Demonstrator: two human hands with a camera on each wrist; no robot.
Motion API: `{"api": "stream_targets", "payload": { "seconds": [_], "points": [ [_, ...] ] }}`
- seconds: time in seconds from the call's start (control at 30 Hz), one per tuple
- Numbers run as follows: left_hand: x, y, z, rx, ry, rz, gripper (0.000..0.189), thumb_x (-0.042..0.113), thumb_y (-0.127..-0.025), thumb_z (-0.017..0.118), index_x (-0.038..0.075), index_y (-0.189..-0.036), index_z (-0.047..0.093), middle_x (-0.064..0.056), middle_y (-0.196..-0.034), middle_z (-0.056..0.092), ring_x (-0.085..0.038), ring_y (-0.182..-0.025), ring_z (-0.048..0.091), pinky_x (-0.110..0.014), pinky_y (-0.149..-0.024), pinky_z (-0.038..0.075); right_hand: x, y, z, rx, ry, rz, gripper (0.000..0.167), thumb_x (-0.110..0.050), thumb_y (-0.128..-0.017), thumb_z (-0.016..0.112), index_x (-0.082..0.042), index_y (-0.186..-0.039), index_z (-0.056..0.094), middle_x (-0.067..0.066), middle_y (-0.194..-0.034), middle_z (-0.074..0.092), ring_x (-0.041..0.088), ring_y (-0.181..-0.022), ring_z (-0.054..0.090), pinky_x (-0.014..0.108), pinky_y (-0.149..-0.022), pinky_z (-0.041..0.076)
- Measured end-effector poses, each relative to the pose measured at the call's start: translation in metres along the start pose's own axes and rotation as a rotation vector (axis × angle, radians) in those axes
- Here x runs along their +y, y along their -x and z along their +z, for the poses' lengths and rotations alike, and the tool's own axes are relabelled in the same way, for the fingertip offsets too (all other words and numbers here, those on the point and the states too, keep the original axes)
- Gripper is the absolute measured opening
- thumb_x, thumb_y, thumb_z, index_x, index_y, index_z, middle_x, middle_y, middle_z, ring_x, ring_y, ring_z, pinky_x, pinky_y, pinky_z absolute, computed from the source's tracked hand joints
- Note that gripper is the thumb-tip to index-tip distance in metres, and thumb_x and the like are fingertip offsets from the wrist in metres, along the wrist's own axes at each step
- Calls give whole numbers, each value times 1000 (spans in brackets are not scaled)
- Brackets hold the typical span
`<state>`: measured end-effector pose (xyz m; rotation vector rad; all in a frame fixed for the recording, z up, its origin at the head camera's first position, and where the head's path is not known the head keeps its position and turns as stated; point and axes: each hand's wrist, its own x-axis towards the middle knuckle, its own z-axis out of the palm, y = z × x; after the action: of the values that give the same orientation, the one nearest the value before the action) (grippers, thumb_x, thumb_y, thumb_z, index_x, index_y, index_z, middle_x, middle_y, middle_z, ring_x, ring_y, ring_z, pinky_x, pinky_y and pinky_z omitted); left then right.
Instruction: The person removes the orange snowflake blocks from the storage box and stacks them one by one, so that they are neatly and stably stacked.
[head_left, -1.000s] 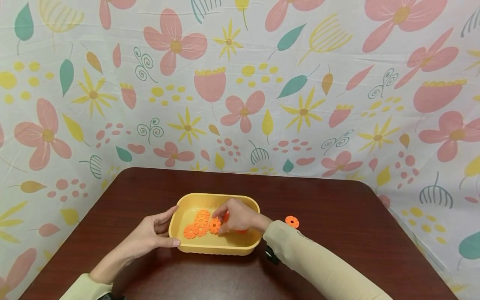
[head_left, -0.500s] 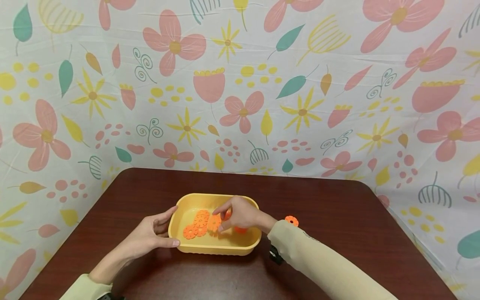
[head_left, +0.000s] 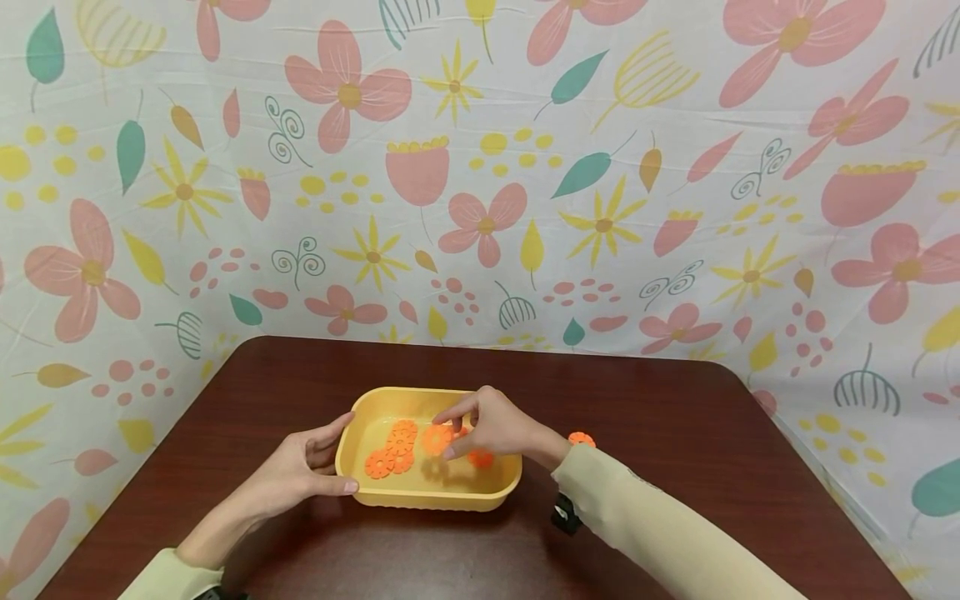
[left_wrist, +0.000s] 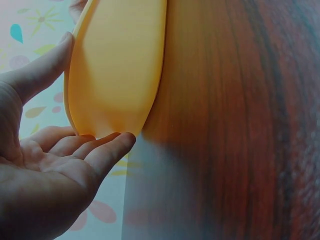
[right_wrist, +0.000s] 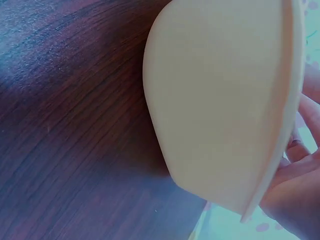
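A yellow plastic basin [head_left: 423,500] stands on the table, with several orange notched discs [head_left: 378,463] lying at its left side. My left hand [head_left: 296,471] holds the basin's left end, thumb at the near corner and fingers against the end wall. In the left wrist view that hand [left_wrist: 55,160] touches the basin's outer wall [left_wrist: 117,65]. Over the basin, my right hand [head_left: 498,425] pinches one orange disc [head_left: 436,439] between thumb and fingers. Another orange disc [head_left: 481,458] shows below that hand. In the right wrist view the basin's wall [right_wrist: 215,95] hides most of the right hand [right_wrist: 295,185].
One more orange disc [head_left: 581,438] lies on the dark wooden table [head_left: 645,400] right of the basin, partly covered by the right sleeve [head_left: 645,517]. A flower-patterned cloth [head_left: 480,167] hangs behind the table and along its sides.
My right hand has risen a little and drawn to the right, bringing the pinched disc up off the basin floor. The left hand and the basin stay in place.
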<state>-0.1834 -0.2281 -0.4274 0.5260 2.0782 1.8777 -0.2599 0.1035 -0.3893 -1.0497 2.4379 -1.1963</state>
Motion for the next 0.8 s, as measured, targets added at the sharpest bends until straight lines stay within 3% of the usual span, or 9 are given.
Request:
{"api": "stream_targets", "payload": {
  "seconds": [0.13,0.3,0.53,0.67,0.8],
  "points": [
    [0,0,0,-1,-1,1,104,2,-86,86,-10,-164,17,-30,-167,19,-51,-145,36,-35,-99,54,1,5,-4,14,-6,9,41,-14,-79,95,-7,-117,82,4,-87,73,25,-73,50,24,-63,35],
    [0,0,0,-2,5,2,104,2,-87,86,-9,-164,16,-30,-168,18,-50,-145,36,-35,-99,54,3,12,-9,46,2,-3,41,-14,-77,96,-9,-116,83,0,-86,71,27,-69,47,23,-60,34],
    [0,0,0,-5,6,-3,105,1,-87,86,-9,-164,16,-30,-168,18,-50,-146,35,-35,-100,54,2,24,-19,87,-8,14,40,-13,-78,95,-11,-116,83,10,-83,67,31,-72,47,24,-61,33],
    [0,0,1,-5,10,-1,104,0,-87,85,-9,-164,16,-29,-168,17,-50,-146,34,-35,-100,53,4,31,-26,111,-17,41,40,-12,-77,96,-13,-115,84,2,-77,60,31,-70,43,25,-60,33],
    [0,0,0,-5,12,-1,104,-1,-87,84,-9,-164,16,-29,-168,17,-50,-146,34,-36,-101,53,8,37,-33,123,-9,47,40,-15,-78,96,-14,-116,84,4,-77,59,30,-69,42,25,-60,33]
  ]
}}
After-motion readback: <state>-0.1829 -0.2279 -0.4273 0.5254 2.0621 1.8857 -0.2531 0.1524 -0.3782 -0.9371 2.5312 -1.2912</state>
